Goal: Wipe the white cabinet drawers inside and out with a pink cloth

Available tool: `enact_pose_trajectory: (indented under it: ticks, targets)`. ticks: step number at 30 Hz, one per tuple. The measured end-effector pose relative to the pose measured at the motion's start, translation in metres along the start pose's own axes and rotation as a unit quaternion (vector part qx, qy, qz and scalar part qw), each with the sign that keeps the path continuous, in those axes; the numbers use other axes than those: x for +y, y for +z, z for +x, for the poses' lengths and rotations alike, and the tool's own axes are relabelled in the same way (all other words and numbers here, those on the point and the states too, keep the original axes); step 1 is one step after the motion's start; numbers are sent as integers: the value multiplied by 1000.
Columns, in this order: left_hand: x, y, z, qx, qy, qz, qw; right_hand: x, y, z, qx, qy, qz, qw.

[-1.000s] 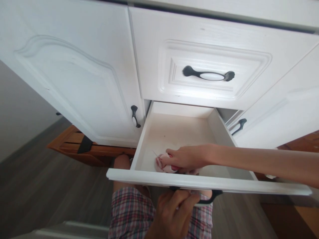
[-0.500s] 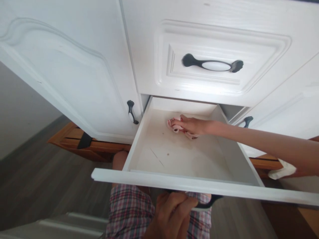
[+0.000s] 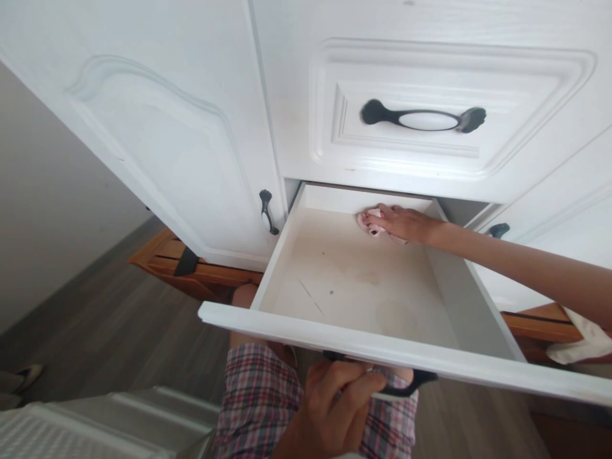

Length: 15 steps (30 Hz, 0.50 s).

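Observation:
A white drawer [image 3: 310, 333] is pulled out of the cabinet toward my legs. Low in front of it, my left hand [image 3: 332, 401] has its fingers wrapped round the black drawer handle [image 3: 421, 380]. My right hand [image 3: 408, 223] reaches in from the right and presses a crumpled pink-and-white cloth [image 3: 371, 223] against the drawer floor, near the back wall. Fingers and palm cover part of the cloth. On the pale floor of the drawer show a few small dark spots, a thin dark line and faint brownish stains [image 3: 370, 278].
Above is a closed drawer with a black-and-white handle [image 3: 425, 120]. Cabinet doors stand on both sides, the left one with a small handle [image 3: 268, 211]. A wooden piece [image 3: 162, 258] lies under the cabinet. A white ridged object [image 3: 143, 421] is at lower left.
My right hand has slid the cloth toward the back right of the drawer, uncovering stained floor. My left hand keeps its hold on the handle. The view has shifted slightly.

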State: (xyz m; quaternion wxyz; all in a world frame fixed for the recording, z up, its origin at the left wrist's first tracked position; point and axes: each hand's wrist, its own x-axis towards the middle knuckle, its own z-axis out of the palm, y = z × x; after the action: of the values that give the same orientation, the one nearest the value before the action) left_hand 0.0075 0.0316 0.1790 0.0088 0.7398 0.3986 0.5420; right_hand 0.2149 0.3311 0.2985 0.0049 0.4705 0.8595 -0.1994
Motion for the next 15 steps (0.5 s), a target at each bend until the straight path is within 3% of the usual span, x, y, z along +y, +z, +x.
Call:
enact_pose_trajectory:
  ticks: [7, 11, 15]
  targets:
    - [-3, 2, 3, 23, 32, 18, 999, 24, -3, -12, -52, 10, -229, 972]
    - [-2, 1, 1, 16, 21, 26, 999, 30, -1, -20, -120, 4, -169, 978]
    - [-1, 2, 0, 22, 13, 31, 999, 22, 9, -49, -152, 25, -128, 980]
